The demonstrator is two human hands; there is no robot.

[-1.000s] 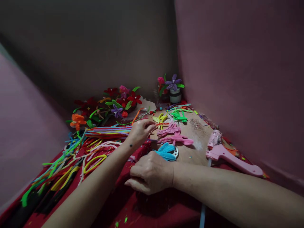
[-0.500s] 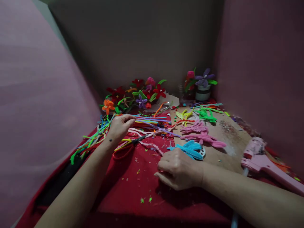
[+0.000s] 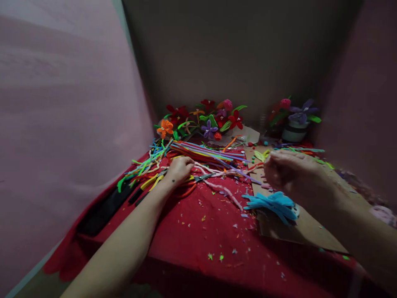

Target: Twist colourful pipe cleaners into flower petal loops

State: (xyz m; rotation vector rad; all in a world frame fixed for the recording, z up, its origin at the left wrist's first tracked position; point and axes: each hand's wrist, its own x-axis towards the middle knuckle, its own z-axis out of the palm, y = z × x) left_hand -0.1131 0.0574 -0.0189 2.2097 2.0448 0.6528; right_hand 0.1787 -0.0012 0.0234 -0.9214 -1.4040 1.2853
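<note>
My left hand is closed, with thumb and fingers pinched at the left end of a pale pink pipe cleaner lying on the red cloth. Scissors with yellow and red handles lie partly under this hand. A bundle of coloured pipe cleaners is just behind it. My right hand is raised over the cardboard with its fingers curled together; whatever they may hold is hidden. Below that hand lie blue pipe-cleaner petals. It covers most of the pink pieces, and a yellow pipe-cleaner piece shows beside its fingertips.
Finished pipe-cleaner flowers stand along the back, and a striped pot holds a purple one. Yellow-handled pliers lie at left near loose green strands. Cardboard covers the right side. Snippets litter the cloth.
My left hand has come from the coloured bundle down to the pale pink pipe cleaner. My right hand has lifted from beside the blue petals to farther back and right. The view has turned left.
</note>
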